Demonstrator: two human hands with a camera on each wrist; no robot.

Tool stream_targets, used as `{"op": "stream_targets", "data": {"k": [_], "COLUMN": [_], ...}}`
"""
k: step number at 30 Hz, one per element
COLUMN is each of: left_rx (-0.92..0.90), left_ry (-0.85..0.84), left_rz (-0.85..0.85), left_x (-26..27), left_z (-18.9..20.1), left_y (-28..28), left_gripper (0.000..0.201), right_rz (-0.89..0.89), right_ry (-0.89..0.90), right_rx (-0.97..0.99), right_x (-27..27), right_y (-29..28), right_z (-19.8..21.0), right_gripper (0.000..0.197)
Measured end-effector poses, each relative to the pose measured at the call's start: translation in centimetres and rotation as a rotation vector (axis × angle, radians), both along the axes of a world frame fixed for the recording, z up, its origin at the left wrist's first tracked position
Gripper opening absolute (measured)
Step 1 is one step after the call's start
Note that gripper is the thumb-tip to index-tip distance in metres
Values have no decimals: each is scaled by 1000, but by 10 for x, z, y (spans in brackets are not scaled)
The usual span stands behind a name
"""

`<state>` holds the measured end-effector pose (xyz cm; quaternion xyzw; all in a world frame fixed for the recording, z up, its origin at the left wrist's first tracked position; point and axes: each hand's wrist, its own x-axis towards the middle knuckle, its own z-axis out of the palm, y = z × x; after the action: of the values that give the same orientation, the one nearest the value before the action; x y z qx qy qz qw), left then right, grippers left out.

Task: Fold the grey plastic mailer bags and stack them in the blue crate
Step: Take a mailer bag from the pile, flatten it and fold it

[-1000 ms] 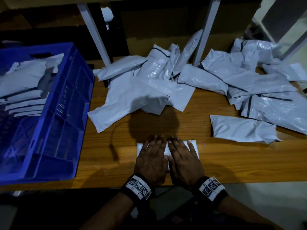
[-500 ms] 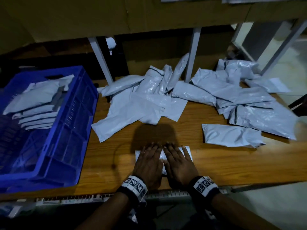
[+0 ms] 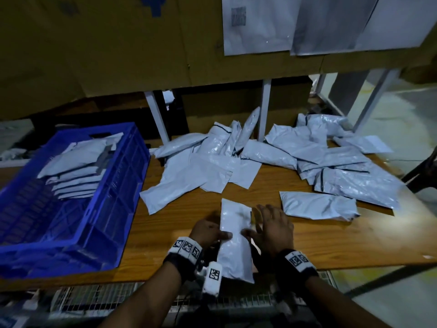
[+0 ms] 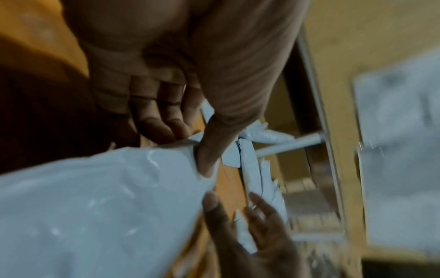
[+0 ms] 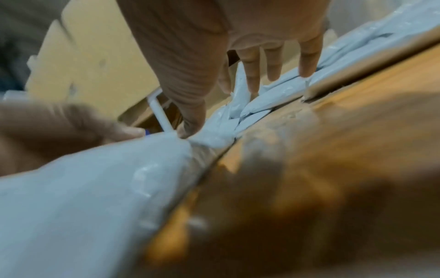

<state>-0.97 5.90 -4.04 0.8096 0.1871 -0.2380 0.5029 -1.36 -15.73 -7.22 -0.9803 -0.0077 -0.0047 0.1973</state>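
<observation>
Two hands meet at lower centre. Left of frame, the crate [image 3: 127,185] holds folded bags [image 3: 78,171]. The left hand [image 3: 208,233] pinches the mailer [image 3: 234,237] (lengthwise on the worktop [image 3: 331,237], overhanging its near edge); the right hand [image 3: 275,229], fingers straight, thumbs its other edge. Loose bags [image 3: 319,157] lie upper right.

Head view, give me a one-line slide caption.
Left hand pinches a folded grey mailer over the wooden table, right hand open beside it, blue crate part-filled.
</observation>
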Motion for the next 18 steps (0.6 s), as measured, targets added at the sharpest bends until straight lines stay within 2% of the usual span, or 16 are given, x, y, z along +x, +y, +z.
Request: {"op": "stream_targets", "data": {"k": [3,4,6,9,11,13,16,18], "left_rx": [-174,-280,-470,-667,-731,-781,-728,-677], "left_ry": [-13,-41,-84,-181,-262,-326,-425,-500], "left_rz": [134,229,403,608,686,705,731,740], "left_x": [-5,-9,-12,-12,-11,-14,-16,-20], "left_z": [7,14,23,35,47,61,85,104], "left_y": [-3,-4,-3,3,8,10,28,51], "left_gripper": [27,22,26,35,38,37,37,40], "right_rz": [-25,-30,-62,-165,-165,-123,-82,-35], "right_ry": [34,35,63,179,375,487,490,514], "right_rx": [253,403,657,941,1265,1497,1660,1682], "right_x": [0,1,0,-4,-4,0,16,28], "right_y": [-3,-5,-6,3,23,46,83,105], "right_z": [7,9,16,40,63,84,111,127], "right_gripper": [81,87,96,77,53,29,13,17]}}
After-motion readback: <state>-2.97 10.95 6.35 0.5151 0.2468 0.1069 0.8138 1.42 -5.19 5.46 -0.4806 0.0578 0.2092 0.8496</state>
